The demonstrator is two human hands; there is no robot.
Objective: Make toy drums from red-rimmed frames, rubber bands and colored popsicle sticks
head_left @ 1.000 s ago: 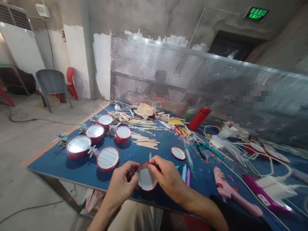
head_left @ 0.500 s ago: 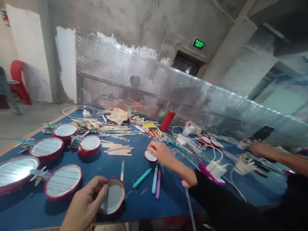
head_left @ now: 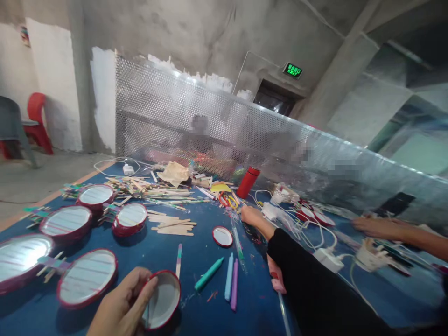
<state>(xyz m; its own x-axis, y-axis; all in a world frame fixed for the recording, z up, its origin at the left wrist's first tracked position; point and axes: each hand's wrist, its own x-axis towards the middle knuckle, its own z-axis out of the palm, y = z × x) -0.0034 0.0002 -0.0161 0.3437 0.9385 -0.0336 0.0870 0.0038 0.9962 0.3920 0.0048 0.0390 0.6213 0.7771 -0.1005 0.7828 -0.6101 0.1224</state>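
My left hand (head_left: 122,305) is low at the table's near edge, its fingers closed on the rim of a round red-rimmed lid (head_left: 164,298) that it holds tilted. My right hand (head_left: 252,215) is stretched far out over the blue table (head_left: 196,252), arm in a black sleeve (head_left: 315,280). It hovers by coloured rubber bands (head_left: 227,200) and white cables (head_left: 297,228); its fingers point away and are not readable. A small red-rimmed lid (head_left: 222,236) lies flat to its left.
Finished red discs with sticks (head_left: 87,277) sit at left, with a pile of wooden sticks (head_left: 171,226) behind. Teal, blue and purple glue sticks (head_left: 229,280), a pink glue gun (head_left: 276,275), a red bottle (head_left: 248,182) and a white charger (head_left: 329,259) lie around. Another person's hand (head_left: 374,228) works at right, before a perforated metal screen (head_left: 210,116).
My right hand let go of the lid and reached forward past the small red lid to the cables. The left hand keeps the lid. The view swung right.
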